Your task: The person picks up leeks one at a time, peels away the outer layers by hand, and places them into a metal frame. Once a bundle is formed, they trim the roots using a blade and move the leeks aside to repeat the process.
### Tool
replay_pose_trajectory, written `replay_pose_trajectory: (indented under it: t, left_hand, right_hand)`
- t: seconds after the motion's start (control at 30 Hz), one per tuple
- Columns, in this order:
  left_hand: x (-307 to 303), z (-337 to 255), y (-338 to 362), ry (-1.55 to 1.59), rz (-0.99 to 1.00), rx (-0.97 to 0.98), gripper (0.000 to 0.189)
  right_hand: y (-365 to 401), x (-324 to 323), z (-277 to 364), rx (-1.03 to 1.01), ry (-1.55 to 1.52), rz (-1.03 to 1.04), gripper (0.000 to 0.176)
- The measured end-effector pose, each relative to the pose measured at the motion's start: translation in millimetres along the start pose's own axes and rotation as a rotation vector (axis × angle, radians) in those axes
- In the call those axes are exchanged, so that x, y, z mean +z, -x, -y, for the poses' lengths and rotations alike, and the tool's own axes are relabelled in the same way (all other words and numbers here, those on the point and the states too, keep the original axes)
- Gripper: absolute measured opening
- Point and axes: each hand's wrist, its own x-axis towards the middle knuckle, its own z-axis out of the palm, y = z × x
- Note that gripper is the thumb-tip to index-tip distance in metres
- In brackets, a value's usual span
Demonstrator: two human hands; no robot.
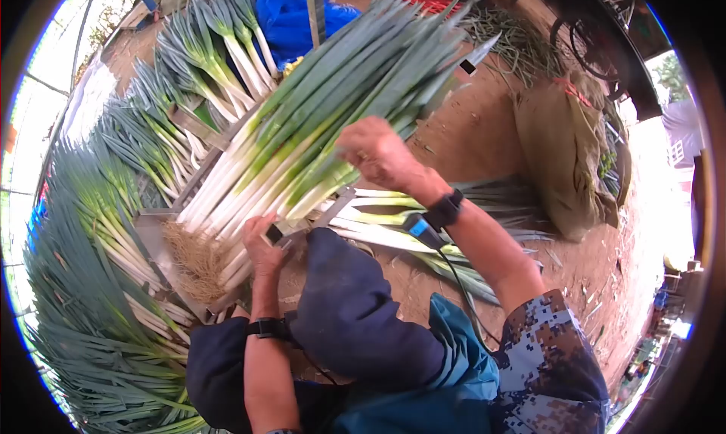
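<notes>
A thick bundle of long green onions (302,124) lies slantwise in a metal frame (156,237), its roots (198,261) at the lower left and leaves at the upper right. My left hand (261,245) is at the lower edge of the bundle, its fingers closed around white stalks near the roots. Over the green leaves, my right hand (380,154) is raised with curled fingers, slightly blurred. Whether anything is between those fingers is hidden. Both wrists wear dark straps.
More green onions (98,283) are heaped along the left, with further bunches (212,48) behind the frame. Loose green onions (393,218) lie on the dirt floor (476,150) to the right. A brown sack (563,154) and blue plastic (283,18) stand farther off.
</notes>
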Motion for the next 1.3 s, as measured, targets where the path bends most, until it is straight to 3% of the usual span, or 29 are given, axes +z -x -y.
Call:
replay_pose_trajectory:
  t: [0.03, 0.1, 0.17, 0.23, 0.3, 0.37, 0.4, 0.43, 0.5, 0.6, 0.63, 0.67, 0.77, 0.87, 0.9, 1.0, 1.1, 1.23, 1.3]
  left_hand:
    - [2, 4, 2, 0.020, 0.007, -0.004, 0.030]
    - [6, 10, 5, 0.059, 0.022, -0.013, 0.032]
    - [3, 15, 0, 0.011, 0.011, 0.036, 0.033]
    - [-7, 1, -3, -0.024, 0.082, 0.010, 0.035]
    - [-11, -1, -2, 0.011, 0.115, -0.006, 0.036]
    - [-12, 5, -3, -0.004, 0.137, -0.016, 0.035]
    - [-16, -4, -3, -0.023, 0.145, -0.017, 0.034]
    - [-17, -13, -4, -0.039, 0.151, -0.016, 0.033]
    - [-23, -9, -9, -0.143, 0.170, 0.136, 0.029]
    - [-35, -11, -13, -0.051, 0.253, -0.023, 0.032]
    - [-39, -13, -11, -0.004, 0.246, -0.080, 0.034]
    - [-41, -17, -12, 0.047, 0.239, -0.127, 0.035]
    - [-43, -4, -16, 0.105, 0.241, -0.140, 0.040]
    - [-44, -6, -13, 0.154, 0.239, -0.155, 0.038]
    - [-42, -5, -10, 0.169, 0.237, -0.133, 0.036]
    - [-40, -13, -11, 0.068, 0.272, -0.029, 0.030]
    - [-34, -11, -6, 0.006, 0.215, 0.032, 0.027]
    - [-25, -4, 1, -0.024, 0.118, 0.084, 0.029]
    - [-17, -2, 5, -0.078, 0.034, 0.166, 0.029]
  right_hand:
    - [16, -16, 7, 0.096, -0.001, -0.161, 0.011]
    - [63, -31, 13, 0.548, -0.174, -0.289, 0.016]
    - [122, -18, -8, 0.640, 0.037, -0.117, 0.018]
    - [168, 14, -14, 0.637, -0.013, 0.125, 0.029]
    - [199, 58, -20, 0.487, 0.042, 0.239, 0.032]
    - [228, 97, -31, 0.608, -0.057, 0.360, 0.037]
    - [224, 95, -26, 0.500, -0.100, 0.252, 0.029]
    - [231, 104, -34, 0.599, -0.099, 0.317, 0.022]
    - [241, 106, -47, 0.375, -0.135, 0.292, 0.016]
    - [223, 50, -14, 0.550, -0.319, 0.349, 0.025]
    - [214, 25, -7, 0.640, -0.272, 0.590, 0.028]
    - [215, 10, -1, 0.743, -0.290, 0.624, 0.030]
    - [228, -36, 21, 0.989, -0.323, 0.559, 0.031]
    - [231, -81, 51, 1.080, -0.298, 0.633, 0.030]
    - [250, -87, 56, 1.103, -0.426, 0.503, 0.026]
    - [274, -125, 71, 1.199, -0.415, 0.421, 0.023]
    - [267, -169, 90, 1.231, -0.338, 0.168, 0.023]
    - [265, -238, 63, 1.123, -0.227, -0.235, 0.028]
    - [233, -285, 56, 0.946, -0.092, -0.325, 0.015]
